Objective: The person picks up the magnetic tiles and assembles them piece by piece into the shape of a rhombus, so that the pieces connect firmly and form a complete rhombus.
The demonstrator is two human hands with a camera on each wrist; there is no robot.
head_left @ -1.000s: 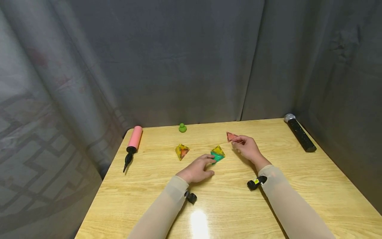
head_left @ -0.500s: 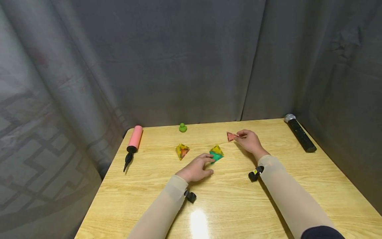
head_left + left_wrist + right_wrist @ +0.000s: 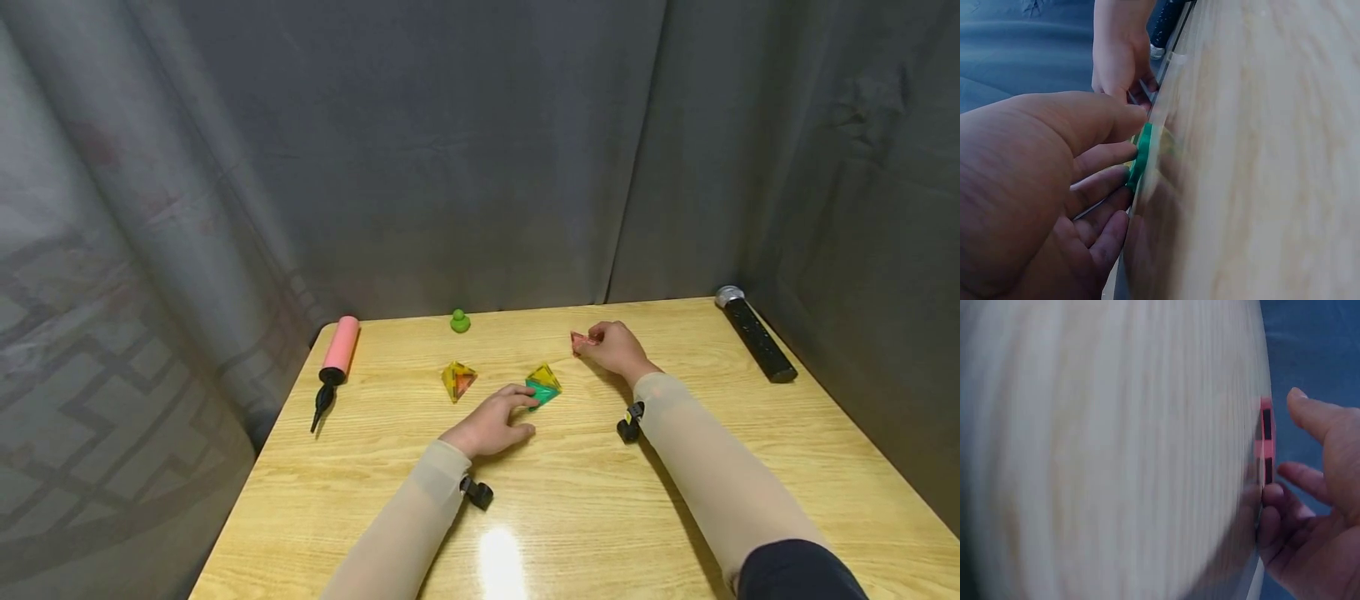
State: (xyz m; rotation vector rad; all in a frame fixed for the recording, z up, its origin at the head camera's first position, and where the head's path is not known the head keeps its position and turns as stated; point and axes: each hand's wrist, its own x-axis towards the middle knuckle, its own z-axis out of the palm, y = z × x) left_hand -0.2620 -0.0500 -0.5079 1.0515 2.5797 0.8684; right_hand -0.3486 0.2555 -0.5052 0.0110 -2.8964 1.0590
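My left hand (image 3: 491, 423) rests its fingertips on a translucent green triangular tile (image 3: 543, 396), its thumb held apart. A yellow triangular tile (image 3: 543, 377) adjoins the green one on its far side. In the left wrist view the green tile (image 3: 1141, 156) appears edge-on by the fingers. Farther right, my right hand (image 3: 615, 346) reaches over a red triangular tile (image 3: 577, 342), partly covering it. The right wrist view shows this red tile (image 3: 1268, 444) lying flat on the table; fingers are at its end, while the thumb stands clear of it.
Left of the hands stands a small yellow and orange pyramid of tiles (image 3: 457, 381). A green knobbed piece (image 3: 460, 322) sits at the back edge. A pink and black hand pump (image 3: 339, 354) lies far left, a black microphone (image 3: 753, 333) far right. Grey curtains (image 3: 465, 167) surround the wooden table (image 3: 360, 475).
My right hand has moved away from me, then slightly left over the red tile, covering more of it. My left hand stays on the green tile, which has shifted slightly left with the yellow one.
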